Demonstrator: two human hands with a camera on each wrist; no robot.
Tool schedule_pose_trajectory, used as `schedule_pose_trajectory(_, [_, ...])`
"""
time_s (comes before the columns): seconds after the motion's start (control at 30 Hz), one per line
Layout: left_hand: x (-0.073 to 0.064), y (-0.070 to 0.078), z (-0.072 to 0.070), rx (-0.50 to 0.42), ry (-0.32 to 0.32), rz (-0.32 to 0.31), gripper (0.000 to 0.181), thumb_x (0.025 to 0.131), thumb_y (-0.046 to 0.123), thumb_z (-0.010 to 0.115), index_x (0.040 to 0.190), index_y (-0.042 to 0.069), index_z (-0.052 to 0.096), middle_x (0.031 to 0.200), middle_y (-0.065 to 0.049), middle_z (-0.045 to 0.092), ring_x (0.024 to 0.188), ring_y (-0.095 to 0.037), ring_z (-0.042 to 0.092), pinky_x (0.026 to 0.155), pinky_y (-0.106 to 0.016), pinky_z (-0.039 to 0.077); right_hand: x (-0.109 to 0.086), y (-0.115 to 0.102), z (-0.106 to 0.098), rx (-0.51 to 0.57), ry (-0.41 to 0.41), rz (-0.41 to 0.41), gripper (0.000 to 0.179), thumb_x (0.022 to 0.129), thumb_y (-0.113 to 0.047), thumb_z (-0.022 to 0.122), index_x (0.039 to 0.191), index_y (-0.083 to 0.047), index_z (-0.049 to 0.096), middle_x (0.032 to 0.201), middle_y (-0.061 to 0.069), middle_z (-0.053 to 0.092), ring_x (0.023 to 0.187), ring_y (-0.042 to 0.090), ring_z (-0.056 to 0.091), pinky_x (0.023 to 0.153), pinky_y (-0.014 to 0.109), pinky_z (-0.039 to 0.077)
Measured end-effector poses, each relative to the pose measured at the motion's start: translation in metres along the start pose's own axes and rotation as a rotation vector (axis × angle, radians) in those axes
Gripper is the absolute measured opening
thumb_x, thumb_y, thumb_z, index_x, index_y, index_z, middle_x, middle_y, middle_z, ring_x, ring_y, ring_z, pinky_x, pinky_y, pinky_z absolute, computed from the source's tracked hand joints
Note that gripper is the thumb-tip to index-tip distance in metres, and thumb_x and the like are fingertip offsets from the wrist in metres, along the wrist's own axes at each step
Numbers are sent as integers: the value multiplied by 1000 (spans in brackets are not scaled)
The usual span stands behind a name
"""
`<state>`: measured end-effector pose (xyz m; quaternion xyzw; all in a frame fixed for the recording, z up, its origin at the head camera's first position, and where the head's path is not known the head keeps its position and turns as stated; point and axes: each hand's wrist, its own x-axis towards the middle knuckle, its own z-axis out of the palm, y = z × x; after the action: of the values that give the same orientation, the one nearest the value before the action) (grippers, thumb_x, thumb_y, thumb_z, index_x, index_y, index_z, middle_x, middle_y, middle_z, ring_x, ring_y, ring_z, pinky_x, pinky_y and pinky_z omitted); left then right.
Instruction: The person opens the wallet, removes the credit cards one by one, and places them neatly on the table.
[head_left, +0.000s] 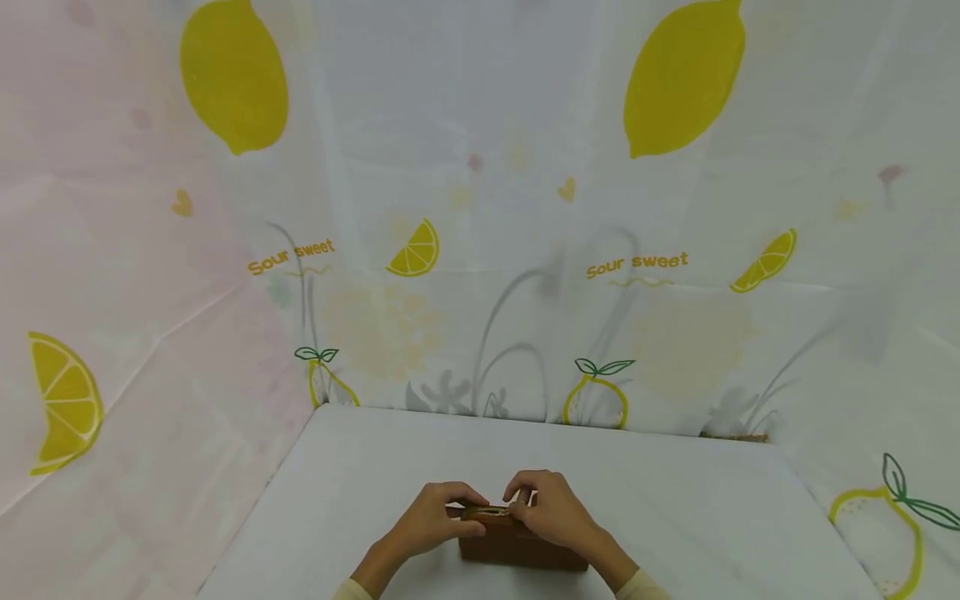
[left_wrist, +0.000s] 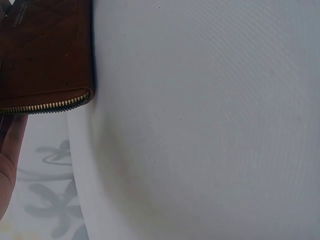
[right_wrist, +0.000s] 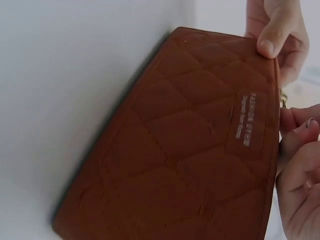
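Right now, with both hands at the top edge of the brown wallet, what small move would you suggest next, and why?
Probably draw the zip pull along the top edge. The brown quilted wallet stands on its long edge on the white table, the left hand pinches its upper corner to steady it, and the right hand has its fingertips at the gold zip. Whether the zip is fully closed cannot be told.

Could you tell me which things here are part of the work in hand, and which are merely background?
In hand: brown quilted wallet, its zip, left hand, right hand.
Background: white table, lemon-print cloth backdrop.
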<state>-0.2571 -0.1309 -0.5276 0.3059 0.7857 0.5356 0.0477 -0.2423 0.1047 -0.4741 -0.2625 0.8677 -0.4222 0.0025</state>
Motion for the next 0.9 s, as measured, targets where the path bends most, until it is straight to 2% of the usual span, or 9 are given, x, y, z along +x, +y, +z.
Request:
schedule_pose_trajectory(0.27, [-1,-4,-2,-14,10,-10,30,79,25,81,105,13,74,101,5,69,96,-11,65,80,-23,55,-16,16,-20,-23,37,70,10,81,-2,67,80,-12,70,63,-8,57,52,3,47,48,23,44])
schedule_pose_trajectory(0.43, [-3,-1,-5,-18,0,-24,31,79,25,81,106,13,73,104,4,69,98,-12,65,82,-24,55,-27,22,-36,58,-2,144,8,84,-10,72,77,-11,71,64,-4,63,49,6,53,44,27,50])
schedule_pose_trajectory(0.57, [-3,0,-6,-20,-7,-20,31,80,25,81,107,12,73,104,4,69,98,-12,65,82,-24,55,-35,26,-45,113,-25,178,8,85,-9,72,77,-8,70,61,2,64,40,8,51,37,30,49])
schedule_pose_trajectory(0.73, [-3,1,-5,-23,-4,-20,30,79,23,81,106,12,73,103,2,69,97,-12,65,82,-24,55,-43,31,-56,128,-31,191,8,86,-9,71,78,-6,70,63,3,65,41,8,51,38,32,50])
schedule_pose_trajectory(0.9, [-2,2,-2,-35,-12,-14,29,80,22,80,106,11,73,103,0,69,97,-14,65,82,-25,55,-53,40,-65,155,-28,241,8,86,-10,71,79,-5,70,64,6,65,44,10,52,41,42,52])
